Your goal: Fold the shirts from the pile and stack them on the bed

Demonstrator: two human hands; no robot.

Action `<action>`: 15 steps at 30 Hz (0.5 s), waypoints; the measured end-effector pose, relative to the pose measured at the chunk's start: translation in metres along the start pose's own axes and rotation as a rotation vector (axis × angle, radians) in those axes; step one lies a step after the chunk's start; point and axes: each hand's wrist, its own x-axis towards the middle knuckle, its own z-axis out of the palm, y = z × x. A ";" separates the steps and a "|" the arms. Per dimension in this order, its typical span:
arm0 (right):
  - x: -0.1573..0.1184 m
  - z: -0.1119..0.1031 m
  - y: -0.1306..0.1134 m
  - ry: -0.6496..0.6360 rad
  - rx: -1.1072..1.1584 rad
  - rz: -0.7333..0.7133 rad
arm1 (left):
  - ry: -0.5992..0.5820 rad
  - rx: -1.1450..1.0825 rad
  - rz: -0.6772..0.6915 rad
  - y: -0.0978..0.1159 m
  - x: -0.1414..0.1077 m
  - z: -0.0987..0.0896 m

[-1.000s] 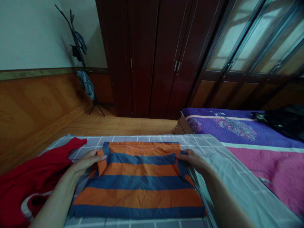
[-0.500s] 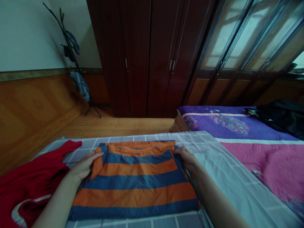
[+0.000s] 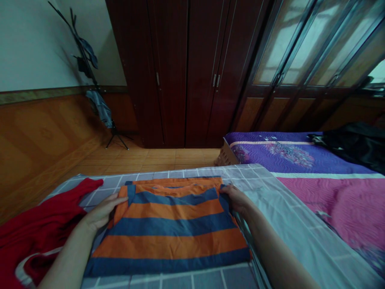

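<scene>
An orange and blue striped shirt [image 3: 174, 226] lies folded in front of me, its neckline toward the far side. My left hand [image 3: 104, 212] pinches its left edge near the shoulder, thumb on top and the other fingers partly hidden. On the opposite edge, my right hand [image 3: 236, 197] grips the cloth near the right shoulder, with its fingertips partly out of sight. Left of my left forearm lies a rumpled red garment [image 3: 45, 224] with a white stripe.
Under the shirt is a grey checked sheet [image 3: 240, 174]. A purple and pink bedspread [image 3: 300, 154] with a black garment [image 3: 355, 144] on it lies to the right. A dark wardrobe [image 3: 171, 72] and a coat stand [image 3: 90, 76] stand beyond, and a basket [image 3: 226, 155] sits between.
Both hands keep their places at the shirt's side edges. The view has shifted slightly, and the shirt's near edge appears a little higher.
</scene>
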 end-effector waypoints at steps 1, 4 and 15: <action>0.001 -0.001 0.002 0.005 -0.010 -0.008 | -0.020 0.010 -0.009 0.000 0.000 0.001; 0.002 -0.002 0.005 0.009 -0.033 -0.039 | -0.069 0.048 0.011 0.002 -0.004 0.006; -0.003 -0.004 -0.002 -0.031 -0.037 -0.022 | -0.148 0.103 0.092 0.005 -0.005 0.006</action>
